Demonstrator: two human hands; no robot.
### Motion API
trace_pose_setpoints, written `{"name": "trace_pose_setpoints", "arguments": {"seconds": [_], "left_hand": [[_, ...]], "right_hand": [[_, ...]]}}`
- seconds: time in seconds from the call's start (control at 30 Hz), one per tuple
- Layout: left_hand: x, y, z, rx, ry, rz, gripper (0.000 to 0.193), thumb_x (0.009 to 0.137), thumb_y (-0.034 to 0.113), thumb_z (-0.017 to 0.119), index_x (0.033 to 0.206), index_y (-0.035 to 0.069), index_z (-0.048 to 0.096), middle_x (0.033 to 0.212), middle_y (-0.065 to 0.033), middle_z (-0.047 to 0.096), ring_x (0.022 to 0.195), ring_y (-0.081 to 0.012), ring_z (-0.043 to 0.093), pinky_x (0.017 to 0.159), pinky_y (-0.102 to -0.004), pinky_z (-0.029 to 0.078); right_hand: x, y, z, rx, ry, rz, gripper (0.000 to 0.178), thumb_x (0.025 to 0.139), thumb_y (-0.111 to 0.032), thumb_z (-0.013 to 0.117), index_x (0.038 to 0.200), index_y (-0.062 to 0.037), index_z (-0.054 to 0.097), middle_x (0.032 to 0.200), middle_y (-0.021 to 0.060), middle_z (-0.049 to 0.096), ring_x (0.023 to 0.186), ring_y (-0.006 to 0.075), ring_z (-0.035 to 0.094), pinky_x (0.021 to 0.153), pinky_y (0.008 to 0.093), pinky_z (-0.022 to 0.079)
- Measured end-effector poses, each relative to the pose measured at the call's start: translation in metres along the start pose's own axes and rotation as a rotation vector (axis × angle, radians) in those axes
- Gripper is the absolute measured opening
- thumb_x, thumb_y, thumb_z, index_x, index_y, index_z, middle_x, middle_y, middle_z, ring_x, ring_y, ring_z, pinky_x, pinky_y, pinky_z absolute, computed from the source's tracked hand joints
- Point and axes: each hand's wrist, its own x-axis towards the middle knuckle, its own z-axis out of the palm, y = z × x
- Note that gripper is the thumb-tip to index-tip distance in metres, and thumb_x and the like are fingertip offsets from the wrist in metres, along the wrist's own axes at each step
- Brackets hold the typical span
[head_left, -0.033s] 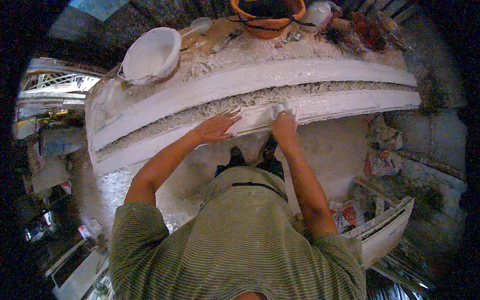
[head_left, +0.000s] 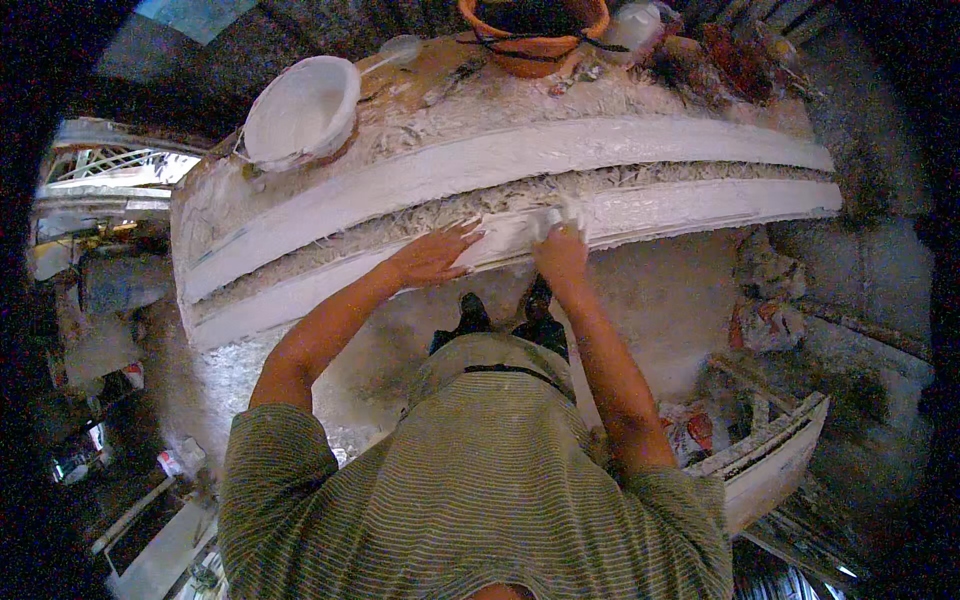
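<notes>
The near white strip point(head_left: 700, 206) slants lengthwise toward upper right. Left hand point(head_left: 432, 257) spreads on it; right hand point(head_left: 561, 247) curls, contents unclear

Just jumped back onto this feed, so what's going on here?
A person is working bare-handed at the near white strip. Their left hand rests spread on it; their right hand is on it alongside, though whether it grips anything is unclear. The far white strip lies beyond. Farther back are a white basin, left, and an orange bucket.
</notes>
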Motion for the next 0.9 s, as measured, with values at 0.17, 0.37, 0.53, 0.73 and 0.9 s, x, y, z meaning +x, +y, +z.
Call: {"name": "trace_pose_setpoints", "arguments": {"seconds": [0.17,0.37,0.53,0.73,0.9], "left_hand": [[0.033,0.012,0.003,0.095,0.028,0.051,0.074,0.096,0.039,0.057,0.155,0.006,0.025,0.162,-0.0202,0.022,0.147,-0.039,0.027,0.12,-0.047,0.028],[0.063,0.01,0.003,0.069,0.073,0.135,0.076,0.096,0.039,0.057,0.155,0.006,0.023,0.161,-0.0216,0.021,0.147,-0.0393,0.027,0.12,-0.0467,0.027],[0.083,0.014,0.001,0.093,-0.017,0.139,0.076,0.096,0.038,0.057,0.155,0.006,0.023,0.162,-0.0225,0.019,0.147,-0.0408,0.025,0.121,-0.0469,0.026],[0.111,0.027,-0.005,0.015,-0.049,0.129,0.075,0.096,0.046,0.055,0.153,0.004,0.029,0.162,-0.0229,0.02,0.146,-0.0429,0.025,0.12,-0.0499,0.026],[0.163,0.054,-0.014,0.038,-0.123,0.12,0.072,0.098,0.046,0.051,0.152,0.004,0.029,0.161,-0.0239,0.02,0.144,-0.0441,0.029,0.119,-0.0482,0.028]], "right_hand": [[-0.008,-0.031,0.01,-0.095,-0.034,-0.264,0.042,0.09,-0.031,0.06,0.091,0.0092,0.069,0.102,0.0255,0.067,0.1,0.0447,0.061,0.099,0.0566,0.044],[0.013,-0.009,0.021,-0.184,-0.139,0.026,0.037,0.09,-0.027,0.055,0.1,0.0046,0.072,0.111,0.0264,0.066,0.103,0.0437,0.062,0.098,0.0552,0.046],[0.047,0.064,-0.008,-0.2,-0.326,0.103,0.036,0.093,-0.03,0.051,0.103,-0.0031,0.073,0.114,0.0227,0.066,0.108,0.042,0.061,0.097,0.0586,0.043],[0.031,0.104,-0.035,-0.191,-0.109,-0.009,0.035,0.092,-0.031,0.053,0.096,-0.0024,0.073,0.104,0.0234,0.068,0.105,0.0423,0.061,0.097,0.0585,0.042],[0.028,0.087,-0.006,0.065,-0.206,0.001,0.041,0.092,-0.034,0.053,0.101,0.0012,0.073,0.108,0.0246,0.067,0.11,0.0447,0.058,0.1,0.0565,0.042]]}}
